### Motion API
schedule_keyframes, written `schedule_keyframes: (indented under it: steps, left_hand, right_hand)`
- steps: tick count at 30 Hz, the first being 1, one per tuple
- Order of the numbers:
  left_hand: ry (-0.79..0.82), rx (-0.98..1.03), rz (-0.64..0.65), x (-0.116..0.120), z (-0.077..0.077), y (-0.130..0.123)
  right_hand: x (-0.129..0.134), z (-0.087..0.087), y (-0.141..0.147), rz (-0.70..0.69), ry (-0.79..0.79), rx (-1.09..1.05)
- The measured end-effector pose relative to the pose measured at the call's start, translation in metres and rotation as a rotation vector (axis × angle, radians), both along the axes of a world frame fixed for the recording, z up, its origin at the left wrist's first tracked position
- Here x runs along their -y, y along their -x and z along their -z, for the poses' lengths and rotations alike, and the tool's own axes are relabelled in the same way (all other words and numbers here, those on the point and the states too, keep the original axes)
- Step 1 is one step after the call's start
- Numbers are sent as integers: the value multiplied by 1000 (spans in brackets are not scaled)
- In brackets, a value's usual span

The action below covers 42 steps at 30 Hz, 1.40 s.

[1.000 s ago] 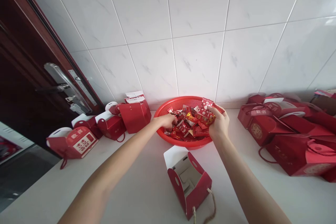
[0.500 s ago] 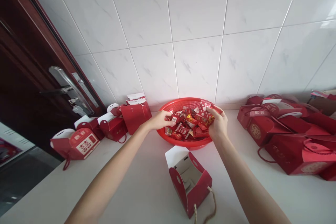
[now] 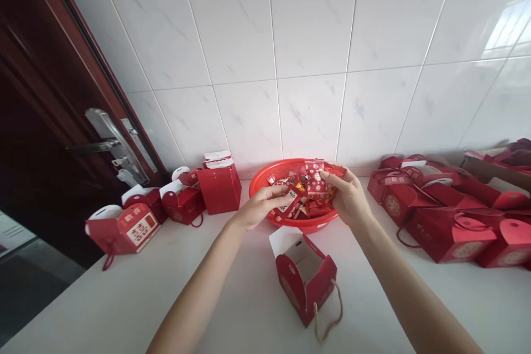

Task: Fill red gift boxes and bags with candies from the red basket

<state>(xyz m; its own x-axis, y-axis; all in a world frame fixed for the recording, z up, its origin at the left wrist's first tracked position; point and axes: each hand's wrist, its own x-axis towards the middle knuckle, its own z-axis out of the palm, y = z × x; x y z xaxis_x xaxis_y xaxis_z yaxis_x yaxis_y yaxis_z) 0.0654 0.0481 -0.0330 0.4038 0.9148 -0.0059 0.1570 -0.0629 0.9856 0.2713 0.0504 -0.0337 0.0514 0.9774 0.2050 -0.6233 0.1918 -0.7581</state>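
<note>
A red plastic basket [image 3: 260, 182] full of small wrapped sweets [image 3: 314, 208] stands against the wall. Over its front left, my left hand [image 3: 264, 206] pinches a red packet [image 3: 289, 199] with white lettering. My right hand [image 3: 348, 191], at the basket's right side, grips a red candy packet [image 3: 315, 178] with pale spots; its lower fingers are partly hidden. In front of the basket sits an open red gift box [image 3: 319, 300], its white flap up and a twisted rope handle [image 3: 341, 310] hanging toward me. The inside that shows is bare white card.
Several red gift boxes [image 3: 124, 228] line the left of the white table [image 3: 232, 310], with a taller red box [image 3: 219, 185] beside the basket. Many more red boxes [image 3: 448, 232] crowd the right. A dark door [image 3: 53, 121] with a metal handle is at left.
My left hand has lifted the lettered packet out of the sweets, a little rightward. My right hand still holds the spotted packet. The view has shifted slightly.
</note>
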Motion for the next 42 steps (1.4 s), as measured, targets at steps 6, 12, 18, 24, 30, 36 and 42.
schedule_keyframes:
  steps: [6,12,18,24,30,36,42]
  left_hand:
    - [26,-138,2,16,-7,5]
    - [-216,-355,198,31,-21,13]
    - [-250,-607,257,36,-20,12]
    - [-228,-646,248,38,-12,1]
    - [-192,-377,149,37,-5,-7]
    - [48,-155,177,41,-4,-15]
    - [17,-297,133,50,-7,-17]
  right_hand:
    - [29,-11,-3,-3,-82,209]
    - [39,-19,-7,14,-167,353]
    - [39,-17,-8,27,-176,397]
    - [37,-16,-9,47,-155,394]
    - [37,-17,-10,53,-135,388]
    - [36,-17,-13,86,-163,411]
    - [36,-16,-17,126,-199,449]
